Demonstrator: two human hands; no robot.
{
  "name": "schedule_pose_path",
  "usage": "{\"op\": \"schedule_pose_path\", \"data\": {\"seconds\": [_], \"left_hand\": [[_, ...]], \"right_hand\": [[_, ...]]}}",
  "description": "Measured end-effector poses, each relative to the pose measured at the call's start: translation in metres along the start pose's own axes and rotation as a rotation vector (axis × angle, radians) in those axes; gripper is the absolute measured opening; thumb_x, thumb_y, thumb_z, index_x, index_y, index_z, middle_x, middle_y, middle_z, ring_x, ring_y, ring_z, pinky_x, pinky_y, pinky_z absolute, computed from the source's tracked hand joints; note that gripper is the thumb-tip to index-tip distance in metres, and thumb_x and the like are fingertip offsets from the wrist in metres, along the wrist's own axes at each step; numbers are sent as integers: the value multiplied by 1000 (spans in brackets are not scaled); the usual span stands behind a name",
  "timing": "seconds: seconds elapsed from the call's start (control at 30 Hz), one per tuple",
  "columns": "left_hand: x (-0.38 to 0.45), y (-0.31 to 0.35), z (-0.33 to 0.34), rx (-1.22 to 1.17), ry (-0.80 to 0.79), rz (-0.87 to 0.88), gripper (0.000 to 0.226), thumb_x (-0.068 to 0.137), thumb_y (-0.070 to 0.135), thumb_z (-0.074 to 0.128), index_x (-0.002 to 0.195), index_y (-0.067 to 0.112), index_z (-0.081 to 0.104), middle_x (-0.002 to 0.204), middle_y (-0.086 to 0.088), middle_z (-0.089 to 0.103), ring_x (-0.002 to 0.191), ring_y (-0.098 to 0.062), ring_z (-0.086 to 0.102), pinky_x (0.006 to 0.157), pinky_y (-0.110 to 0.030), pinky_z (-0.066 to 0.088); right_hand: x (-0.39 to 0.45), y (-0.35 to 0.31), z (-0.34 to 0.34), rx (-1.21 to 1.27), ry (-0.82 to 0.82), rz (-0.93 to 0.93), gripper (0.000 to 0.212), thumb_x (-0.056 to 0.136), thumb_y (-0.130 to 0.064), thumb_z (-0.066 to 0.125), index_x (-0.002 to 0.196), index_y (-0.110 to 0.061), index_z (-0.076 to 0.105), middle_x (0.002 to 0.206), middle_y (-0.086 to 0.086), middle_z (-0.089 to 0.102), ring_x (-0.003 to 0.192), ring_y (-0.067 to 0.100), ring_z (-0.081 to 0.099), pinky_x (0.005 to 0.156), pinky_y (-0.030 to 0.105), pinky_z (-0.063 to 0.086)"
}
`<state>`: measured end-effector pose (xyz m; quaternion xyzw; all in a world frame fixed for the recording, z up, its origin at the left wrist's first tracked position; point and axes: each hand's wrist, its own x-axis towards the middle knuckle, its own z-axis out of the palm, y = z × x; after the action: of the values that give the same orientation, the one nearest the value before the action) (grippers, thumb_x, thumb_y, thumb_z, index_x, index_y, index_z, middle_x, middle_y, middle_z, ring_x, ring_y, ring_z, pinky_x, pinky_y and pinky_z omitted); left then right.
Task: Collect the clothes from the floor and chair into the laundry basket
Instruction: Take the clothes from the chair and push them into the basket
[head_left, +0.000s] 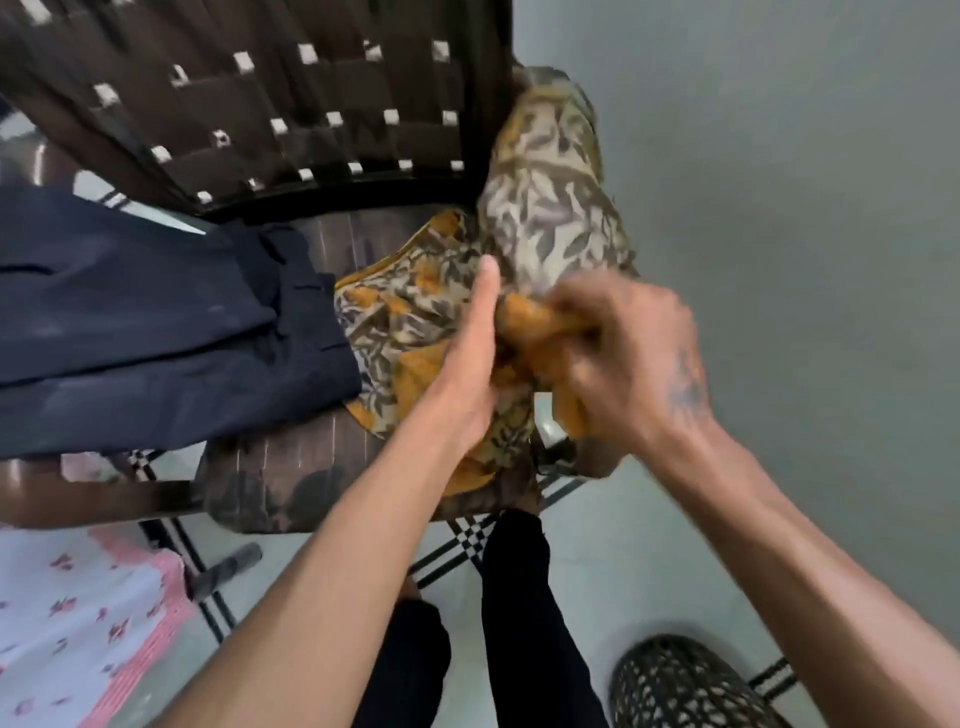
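A leaf-patterned orange and beige garment lies bunched on the right side of a dark brown chair and drapes up over its armrest. My left hand grips the cloth from the left with the thumb raised. Blurred by motion, my right hand clutches an orange fold of the same garment. Dark navy trousers lie across the chair's left side. The woven dark laundry basket stands on the floor at the bottom right, partly cut off.
A white cloth with pink flowers and pink border lies at the lower left. The chair's woven backrest rises behind. A grey wall is on the right. My dark-trousered legs stand on the tiled floor.
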<state>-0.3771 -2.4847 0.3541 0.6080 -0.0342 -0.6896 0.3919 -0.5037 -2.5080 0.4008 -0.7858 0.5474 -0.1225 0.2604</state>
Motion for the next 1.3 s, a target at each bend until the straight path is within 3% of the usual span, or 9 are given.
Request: {"op": "schedule_pose_path", "data": {"seconds": [0.07,0.17,0.27,0.4,0.53,0.73,0.83,1.0,1.3], "left_hand": [[-2,16,-5,-83,-110,-129,58,80,61,65,110,13,76,109,-7,76,98,-22,72,91,-37,55],[-2,28,-45,-56,13,-90,59,84,23,75,134,-1,55,95,-9,73,85,-23,72,75,-35,59],[-22,40,-91,-11,107,46,44,87,3,64,131,2,60,118,-18,72,107,-32,66,98,-48,53],[-60,58,-140,-6,77,125,36,74,1,60,107,6,74,113,-18,74,104,-31,71,98,-44,53],[-78,67,-171,28,182,208,22,78,1,62,90,10,78,94,-8,79,88,-20,74,85,-35,59],[-75,92,-245,407,699,510,45,91,54,49,117,24,70,116,3,72,110,-9,65,101,-34,52],[-80,103,-312,667,1038,545,63,89,50,57,144,22,46,146,-1,48,134,-15,46,112,-32,39],[-69,96,-388,794,859,396,77,88,48,67,154,24,35,157,2,41,144,-16,39,109,-23,30],[-66,116,-407,699,965,613,13,88,22,72,99,15,70,94,6,65,83,-11,58,82,-34,54]], "right_hand": [[-10,-21,3,29,-132,-127,24,72,-6,64,90,-22,66,86,-7,69,80,22,67,65,36,54],[-13,-40,20,254,-182,-131,36,74,-8,71,107,-22,64,102,-4,69,93,16,64,78,28,50],[-5,-52,29,327,-160,-113,77,69,-12,79,139,-25,48,131,2,53,117,14,49,94,15,36],[7,-77,53,92,-284,-128,107,65,-54,62,157,-35,11,161,13,20,151,36,14,118,51,23],[26,-100,94,380,-471,-200,60,77,-29,73,134,-33,54,119,-8,70,115,15,63,82,15,47],[33,-161,139,574,-319,-99,42,78,-34,76,119,-29,66,107,-15,74,105,8,69,83,39,55],[33,-193,162,685,-242,33,42,78,-23,81,116,-28,67,105,-16,73,98,0,67,81,33,57],[37,-223,205,761,-250,204,43,77,-11,82,115,-23,67,100,-14,73,87,-6,67,74,22,56],[35,-259,247,802,-267,351,54,74,-16,85,123,-26,64,112,-6,73,99,10,70,88,42,60]]}}
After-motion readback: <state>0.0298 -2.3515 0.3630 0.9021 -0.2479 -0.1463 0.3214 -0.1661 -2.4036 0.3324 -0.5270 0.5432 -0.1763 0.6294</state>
